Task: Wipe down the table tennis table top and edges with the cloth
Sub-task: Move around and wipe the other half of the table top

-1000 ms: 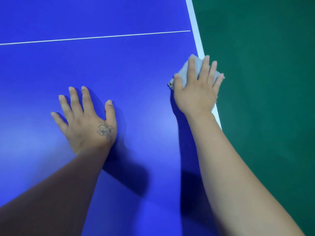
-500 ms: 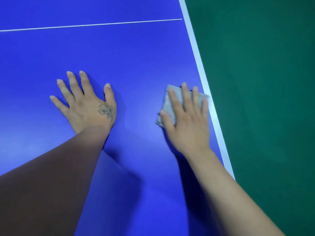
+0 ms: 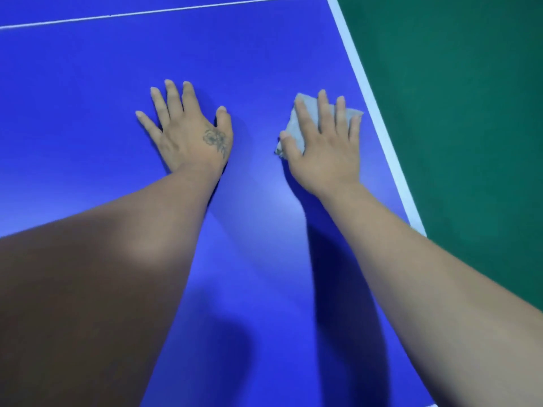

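Pressing: right hand [image 3: 326, 142] flat on cloth [image 3: 296, 124], fingers straight and a bit spread, thumb out toward 9 o'clock at the cloth's lower left corner.
Cloth: grey, folded, lies on table [image 3: 88, 83] under the right fingers; top corner pokes out at 11 o'clock of the hand, another corner at 1 o'clock, frayed bit by the thumb.
Cloth place: on the blue top, just beside the white edge line [image 3: 373, 110], at 3 o'clock of the left hand; touching the line or not, cannot tell.
Left hand [image 3: 191, 133]: palm down on the table, fingers spread and straight, holds nothing; flower tattoo [image 3: 216, 141] on its back near the thumb.
Hands: apart, bare blue between them, left at 9 o'clock of right.
Arms: both bare forearms come in from 6 o'clock, left one in shadow.
Table: blue top, thin white centre line [image 3: 147, 13] runs across at 12 o'clock; glare patch between the wrists; arm shadows at 6 o'clock.
Floor [image 3: 470, 113]: green, at 3 o'clock past the table edge.
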The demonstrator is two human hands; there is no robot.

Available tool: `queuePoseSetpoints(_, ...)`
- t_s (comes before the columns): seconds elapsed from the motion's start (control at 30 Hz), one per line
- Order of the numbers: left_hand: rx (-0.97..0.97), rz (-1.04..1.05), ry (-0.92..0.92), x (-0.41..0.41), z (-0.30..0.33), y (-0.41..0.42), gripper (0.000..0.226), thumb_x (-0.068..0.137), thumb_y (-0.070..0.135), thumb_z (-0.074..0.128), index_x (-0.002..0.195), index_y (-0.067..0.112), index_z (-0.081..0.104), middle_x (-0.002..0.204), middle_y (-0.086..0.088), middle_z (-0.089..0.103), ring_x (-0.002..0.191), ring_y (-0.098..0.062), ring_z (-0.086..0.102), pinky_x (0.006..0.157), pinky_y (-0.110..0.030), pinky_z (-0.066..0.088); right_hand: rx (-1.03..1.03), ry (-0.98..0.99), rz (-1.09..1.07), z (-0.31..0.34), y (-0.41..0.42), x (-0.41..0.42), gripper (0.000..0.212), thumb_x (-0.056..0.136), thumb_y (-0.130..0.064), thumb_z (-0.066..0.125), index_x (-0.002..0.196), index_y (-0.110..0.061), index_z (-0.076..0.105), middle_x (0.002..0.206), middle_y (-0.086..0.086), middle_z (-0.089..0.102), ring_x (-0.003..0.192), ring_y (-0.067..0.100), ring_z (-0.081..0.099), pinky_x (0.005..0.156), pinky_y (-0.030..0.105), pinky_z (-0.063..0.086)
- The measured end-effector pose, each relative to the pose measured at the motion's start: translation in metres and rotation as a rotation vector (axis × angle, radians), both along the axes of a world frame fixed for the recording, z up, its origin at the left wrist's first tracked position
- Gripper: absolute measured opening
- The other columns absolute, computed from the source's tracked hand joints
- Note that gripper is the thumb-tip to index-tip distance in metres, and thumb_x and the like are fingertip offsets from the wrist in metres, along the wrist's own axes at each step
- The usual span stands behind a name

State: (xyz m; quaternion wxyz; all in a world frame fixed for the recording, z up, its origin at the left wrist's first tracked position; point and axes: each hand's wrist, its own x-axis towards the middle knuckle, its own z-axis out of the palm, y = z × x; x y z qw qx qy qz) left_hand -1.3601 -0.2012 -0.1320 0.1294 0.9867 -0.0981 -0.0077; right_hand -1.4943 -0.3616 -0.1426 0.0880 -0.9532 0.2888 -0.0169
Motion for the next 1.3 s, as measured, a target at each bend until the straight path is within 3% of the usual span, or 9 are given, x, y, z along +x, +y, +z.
queuePoseSetpoints(0.13,-0.066,-0.108,-0.056,-0.069,0.011,0.011,0.071,0.103,0.050,0.043,0.165,0.016,0.036,0.177,-0.008,0.022,0.165,-0.030,0.007,0.131,-0.061,0.002,-0.029,-0.016,0.095,0.002,0.035,-0.059,0.072,0.105,-0.064,0.030,0.171,-0.035,0.023,0.179,0.004,0.016,0.166,0.033,0.007,0.131,0.060,0.004)
queuePoseSetpoints(0.27,-0.093,-0.175,-0.048,-0.159,0.014,0.030,0.066,0.106,0.046,0.043,0.165,0.017,0.037,0.176,-0.006,0.025,0.166,-0.028,0.009,0.132,-0.060,0.008,-0.010,0.008,0.110,0.007,0.059,-0.128,0.070,0.109,-0.062,0.030,0.172,-0.035,0.016,0.180,0.001,0.010,0.167,0.029,-0.001,0.132,0.059,0.006)
queuePoseSetpoints(0.43,0.122,-0.254,0.035,-0.212,-0.003,0.044,0.069,0.110,0.056,0.019,0.171,0.024,0.016,0.180,-0.005,0.002,0.166,-0.029,-0.005,0.131,-0.060,0.008,0.006,0.063,0.065,0.010,0.058,-0.188,0.070,0.109,-0.063,0.031,0.172,-0.036,0.014,0.181,-0.001,0.004,0.167,0.027,-0.006,0.133,0.059,0.005)
queuePoseSetpoints(0.63,0.165,-0.232,0.018,-0.213,-0.008,0.039,0.070,0.109,0.056,0.013,0.172,0.026,0.006,0.180,-0.005,-0.003,0.166,-0.030,-0.009,0.131,-0.060,0.004,-0.038,0.018,-0.140,0.000,0.008,-0.139,0.070,0.107,-0.063,0.031,0.170,-0.034,0.023,0.179,0.006,0.015,0.165,0.036,0.006,0.131,0.060,0.005)
queuePoseSetpoints(0.8,0.159,-0.222,-0.002,-0.213,-0.008,0.037,0.070,0.108,0.055,0.016,0.172,0.026,0.009,0.180,-0.005,0.000,0.166,-0.030,-0.006,0.131,-0.061,0.006,0.034,-0.003,-0.229,-0.001,-0.032,-0.056,0.072,0.106,-0.064,0.022,0.171,-0.033,0.019,0.180,0.007,0.006,0.166,0.036,-0.003,0.132,0.059,-0.002)
queuePoseSetpoints(1.07,0.094,-0.182,-0.054,-0.213,-0.007,0.035,0.068,0.110,0.050,0.020,0.170,0.019,0.021,0.178,-0.005,0.016,0.166,-0.028,0.008,0.131,-0.060,0.011,0.040,0.044,0.053,0.003,-0.018,0.000,0.073,0.106,-0.063,0.024,0.172,-0.036,0.013,0.181,0.002,0.004,0.166,0.033,-0.005,0.131,0.061,-0.005)
queuePoseSetpoints(1.2,0.092,-0.181,-0.070,-0.214,-0.009,0.035,0.065,0.110,0.047,0.023,0.168,0.019,0.029,0.178,-0.005,0.019,0.166,-0.027,0.010,0.131,-0.060,0.012,0.009,-0.049,0.263,0.001,0.013,-0.055,0.070,0.104,-0.059,0.031,0.169,-0.033,0.030,0.179,0.001,0.020,0.166,0.032,0.012,0.132,0.059,0.006)
queuePoseSetpoints(1.3,0.104,-0.184,-0.070,-0.214,-0.009,0.034,0.065,0.110,0.048,0.021,0.169,0.021,0.028,0.178,-0.004,0.018,0.166,-0.026,0.008,0.132,-0.058,0.010,0.001,-0.078,0.306,-0.001,0.026,-0.118,0.065,0.108,-0.055,0.036,0.169,-0.032,0.030,0.178,-0.001,0.021,0.166,0.027,0.013,0.133,0.054,0.009)
